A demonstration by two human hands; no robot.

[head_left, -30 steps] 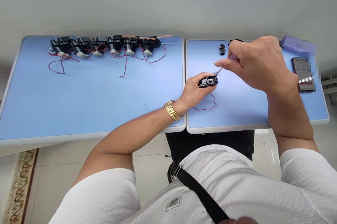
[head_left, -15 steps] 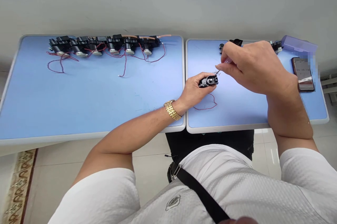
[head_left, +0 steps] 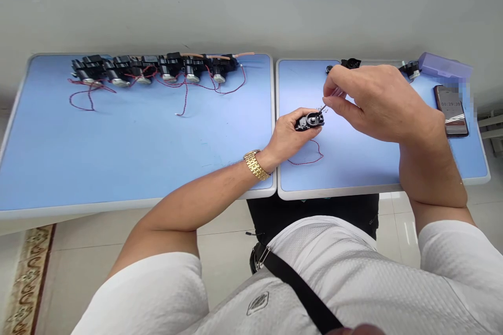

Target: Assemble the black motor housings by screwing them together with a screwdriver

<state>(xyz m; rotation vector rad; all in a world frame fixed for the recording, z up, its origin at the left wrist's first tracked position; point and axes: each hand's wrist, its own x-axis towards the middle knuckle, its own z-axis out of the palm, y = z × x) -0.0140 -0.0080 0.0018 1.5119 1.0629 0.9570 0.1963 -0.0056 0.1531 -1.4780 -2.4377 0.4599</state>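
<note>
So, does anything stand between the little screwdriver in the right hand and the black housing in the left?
Nothing visible: the little screwdriver in the right hand points at the black housing in the left hand.

**Bench materials: matt plastic, bright metal**

Housing (head_left: 310, 121) in my left hand (head_left: 288, 138): matt black plastic. Small screwdriver (head_left: 335, 92) in my right hand (head_left: 377, 104): clear plastic handle, metal shaft. Watch (head_left: 256, 164): polished gold-tone metal links. Surface (head_left: 157, 157): smooth blue, low sheen. Case (head_left: 444, 66): lilac translucent plastic. Phone (head_left: 451, 110): glossy glass. Shirt (head_left: 353, 277): white textured cloth.
</note>
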